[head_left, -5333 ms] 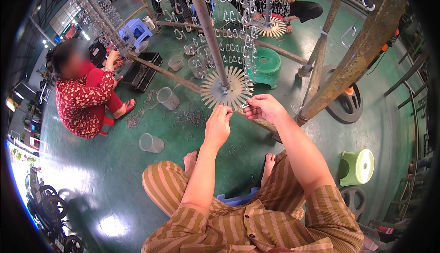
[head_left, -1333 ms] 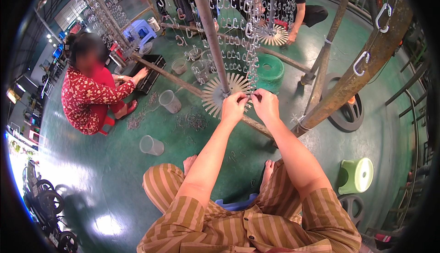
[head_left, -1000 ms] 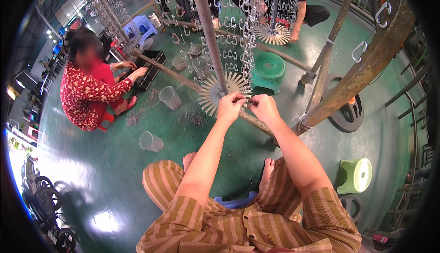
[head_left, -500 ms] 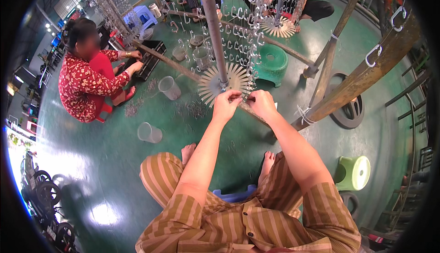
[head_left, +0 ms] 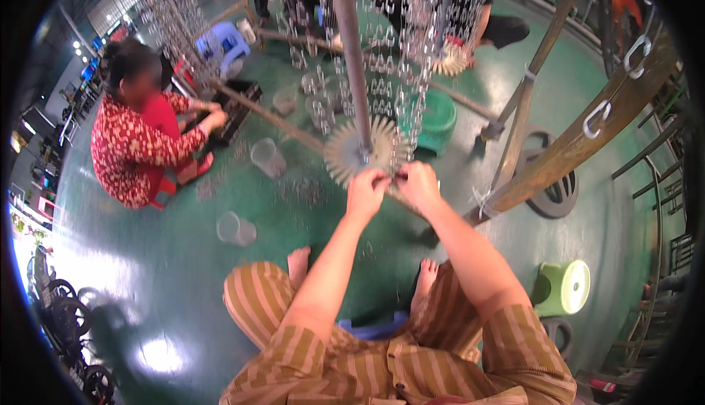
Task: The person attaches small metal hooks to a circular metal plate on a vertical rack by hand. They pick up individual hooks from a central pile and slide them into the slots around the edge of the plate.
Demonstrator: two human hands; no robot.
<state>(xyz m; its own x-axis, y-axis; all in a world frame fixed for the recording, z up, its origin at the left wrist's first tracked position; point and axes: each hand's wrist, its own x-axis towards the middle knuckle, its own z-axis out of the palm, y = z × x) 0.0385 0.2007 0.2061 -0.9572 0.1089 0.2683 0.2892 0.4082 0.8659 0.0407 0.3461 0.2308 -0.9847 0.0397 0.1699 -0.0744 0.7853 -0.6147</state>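
Our left hand and right hand stayed pinched together on a small part, too small to identify, at the spoked metal disc, now nearer us.

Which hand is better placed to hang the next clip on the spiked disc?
Probably the left hand: its fingertips already touch the spiked disc at the near rim. The right hand sits just beside that rim.
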